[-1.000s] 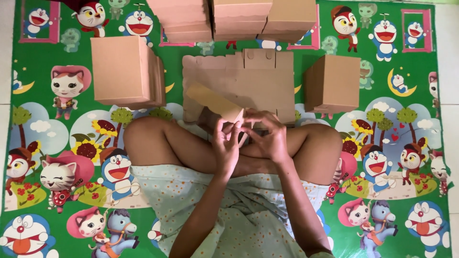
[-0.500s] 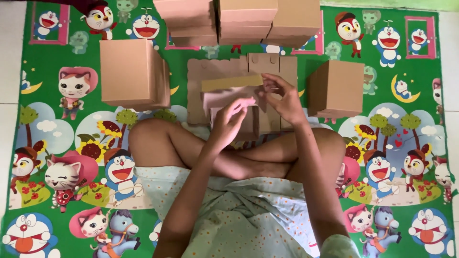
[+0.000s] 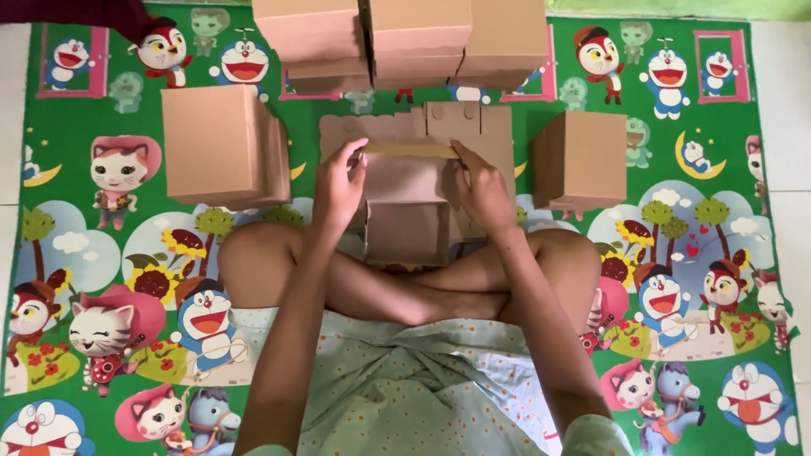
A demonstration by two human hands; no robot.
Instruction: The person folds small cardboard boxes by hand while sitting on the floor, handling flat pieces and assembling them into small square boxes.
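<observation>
On the play mat (image 3: 101, 253), the half-folded cardboard box (image 3: 407, 211) sits before the crossed legs, between the left hand (image 3: 338, 190) and right hand (image 3: 483, 190). 1 finished box (image 3: 221, 145) stands left, 1 (image 3: 583, 160) right, and 3 boxes (image 3: 405, 38) line up behind.

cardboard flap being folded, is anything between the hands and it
Nothing visible. Both hands already grip the cardboard flap: the left hand at its left end, the right hand at its right end, over the half-formed box. The finished boxes stand apart, off to the sides.
</observation>
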